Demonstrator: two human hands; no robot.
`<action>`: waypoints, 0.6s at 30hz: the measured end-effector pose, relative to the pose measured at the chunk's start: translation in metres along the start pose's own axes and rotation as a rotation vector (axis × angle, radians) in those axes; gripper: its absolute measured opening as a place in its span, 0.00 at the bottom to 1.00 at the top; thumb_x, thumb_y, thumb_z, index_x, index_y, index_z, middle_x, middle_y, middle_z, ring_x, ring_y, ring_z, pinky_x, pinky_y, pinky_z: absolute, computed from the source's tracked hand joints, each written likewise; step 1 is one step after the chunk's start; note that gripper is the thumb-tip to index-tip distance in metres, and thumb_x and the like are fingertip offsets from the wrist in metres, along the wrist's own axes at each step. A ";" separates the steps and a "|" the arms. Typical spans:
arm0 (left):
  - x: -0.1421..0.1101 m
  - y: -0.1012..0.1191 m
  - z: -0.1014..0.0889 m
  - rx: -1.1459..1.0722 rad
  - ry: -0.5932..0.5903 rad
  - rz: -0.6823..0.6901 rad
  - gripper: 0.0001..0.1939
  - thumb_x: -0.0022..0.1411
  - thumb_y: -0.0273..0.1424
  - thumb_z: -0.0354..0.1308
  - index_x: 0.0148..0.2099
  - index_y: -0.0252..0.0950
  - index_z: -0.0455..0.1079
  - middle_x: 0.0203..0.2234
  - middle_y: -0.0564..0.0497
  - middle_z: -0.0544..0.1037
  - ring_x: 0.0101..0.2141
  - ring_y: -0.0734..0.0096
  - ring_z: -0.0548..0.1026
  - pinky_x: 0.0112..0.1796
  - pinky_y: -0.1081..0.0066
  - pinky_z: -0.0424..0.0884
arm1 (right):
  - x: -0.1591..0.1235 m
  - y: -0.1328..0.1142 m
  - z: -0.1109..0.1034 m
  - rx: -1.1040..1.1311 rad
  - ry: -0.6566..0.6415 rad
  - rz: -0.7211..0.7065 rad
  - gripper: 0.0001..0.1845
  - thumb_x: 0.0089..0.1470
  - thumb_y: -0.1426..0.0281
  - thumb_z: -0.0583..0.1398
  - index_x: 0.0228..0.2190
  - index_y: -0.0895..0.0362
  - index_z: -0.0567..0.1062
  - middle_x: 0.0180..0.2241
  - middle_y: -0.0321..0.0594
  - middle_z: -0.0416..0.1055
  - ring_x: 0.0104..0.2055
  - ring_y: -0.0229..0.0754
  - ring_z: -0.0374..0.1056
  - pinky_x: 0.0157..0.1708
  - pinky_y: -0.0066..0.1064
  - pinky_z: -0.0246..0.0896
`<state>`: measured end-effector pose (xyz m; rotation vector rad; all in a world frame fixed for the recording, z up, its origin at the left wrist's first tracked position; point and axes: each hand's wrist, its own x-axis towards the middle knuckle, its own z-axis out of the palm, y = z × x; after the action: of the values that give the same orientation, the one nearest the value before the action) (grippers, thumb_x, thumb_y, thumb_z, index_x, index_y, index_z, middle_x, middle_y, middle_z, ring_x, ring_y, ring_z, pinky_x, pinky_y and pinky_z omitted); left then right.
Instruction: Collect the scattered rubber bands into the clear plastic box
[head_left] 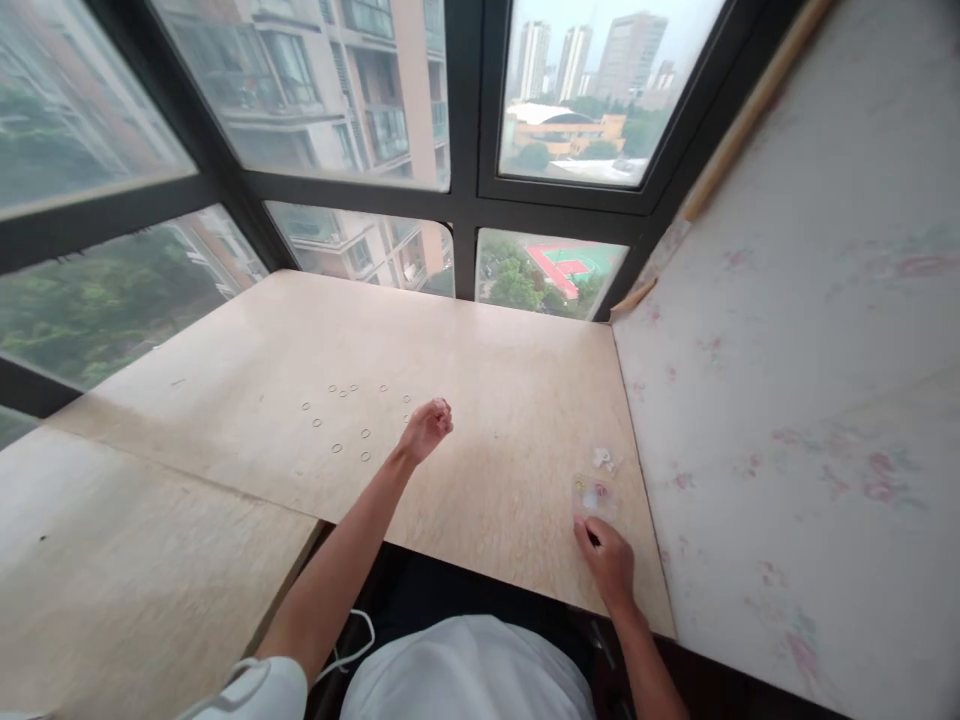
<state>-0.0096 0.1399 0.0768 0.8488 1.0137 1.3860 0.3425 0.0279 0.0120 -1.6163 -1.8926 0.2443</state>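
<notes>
My left hand [427,428] is held over the middle of the wooden tabletop, its fingers curled closed. Whatever may be inside them is hidden. Just left of it, several thin rings [365,433] lie scattered on the wood. At the right, my right hand [609,562] is closed, with thumb and forefinger at the near left corner of a small clear plastic box [609,508]. Tiny yellow and reddish bits show in the box. A small crumpled white piece [603,458] lies just beyond it.
The pale wooden tabletop [517,400] reaches back to dark-framed windows [465,215]. A flower-patterned wall [787,420] bounds the right side. Another board [135,580] adjoins at the left, and a white cable [367,630] hangs below the front edge.
</notes>
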 end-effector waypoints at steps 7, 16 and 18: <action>-0.035 -0.074 0.117 0.413 -0.159 -0.029 0.06 0.50 0.32 0.59 0.28 0.33 0.68 0.19 0.55 0.68 0.20 0.80 0.62 0.22 0.77 0.57 | 0.000 -0.002 -0.001 -0.001 -0.032 0.046 0.24 0.60 0.60 0.50 0.16 0.56 0.64 0.17 0.33 0.61 0.22 0.35 0.55 0.26 0.27 0.47; -0.058 -0.098 0.166 0.947 -0.438 0.243 0.05 0.54 0.29 0.56 0.31 0.35 0.73 0.26 0.50 0.76 0.26 0.74 0.70 0.31 0.73 0.65 | 0.002 -0.005 -0.003 0.023 -0.025 0.074 0.23 0.61 0.62 0.51 0.15 0.55 0.63 0.17 0.33 0.59 0.22 0.35 0.54 0.25 0.28 0.46; -0.057 -0.099 0.171 0.985 -0.470 0.250 0.06 0.54 0.29 0.56 0.32 0.36 0.74 0.27 0.50 0.77 0.27 0.72 0.71 0.32 0.72 0.65 | 0.002 -0.004 -0.002 0.025 -0.022 0.071 0.23 0.61 0.62 0.51 0.15 0.55 0.63 0.17 0.33 0.60 0.22 0.35 0.55 0.25 0.28 0.46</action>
<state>0.1893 0.0954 0.0503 1.9718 1.2254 0.7445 0.3402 0.0284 0.0170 -1.6720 -1.8436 0.3158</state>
